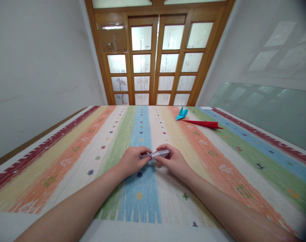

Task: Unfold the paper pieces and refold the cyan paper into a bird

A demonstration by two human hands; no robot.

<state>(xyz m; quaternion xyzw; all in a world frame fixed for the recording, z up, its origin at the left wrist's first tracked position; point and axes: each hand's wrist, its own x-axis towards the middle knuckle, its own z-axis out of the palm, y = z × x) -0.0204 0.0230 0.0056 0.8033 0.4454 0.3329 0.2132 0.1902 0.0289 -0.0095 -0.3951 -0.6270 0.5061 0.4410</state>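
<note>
1. My left hand (131,160) and my right hand (173,161) meet over the blue stripe of the striped cloth (67,158). Between them they hold a narrow pale folded paper (156,154) just above the cloth.

2. My left fingers are curled almost shut, thumb and forefinger pinched on the paper's near-left end. My right fingers are likewise closed round its other end, the thumb lying along the top edge. Neither hand has anything else in it.

3. The paper is already slim and pointed. From that I judge that several folds have gone into it, and that it is past the early creases. I cannot tell how many layers it has, or whether the middle where my fingertips meet is being creased or only pressed flat.

4. It does not yet look like a finished figure: no wings, head or tail stand out from it, so I judge that shaping remains.

5. Well beyond my right fingers, far up the cloth, lie a small blue paper figure (181,113) and, just beside it and nearer my right, a long red folded paper (204,124). Both look complete and neither hand touches them.

6. Past the far edge of the cloth stands a wooden door with frosted panes (156,57).
</note>
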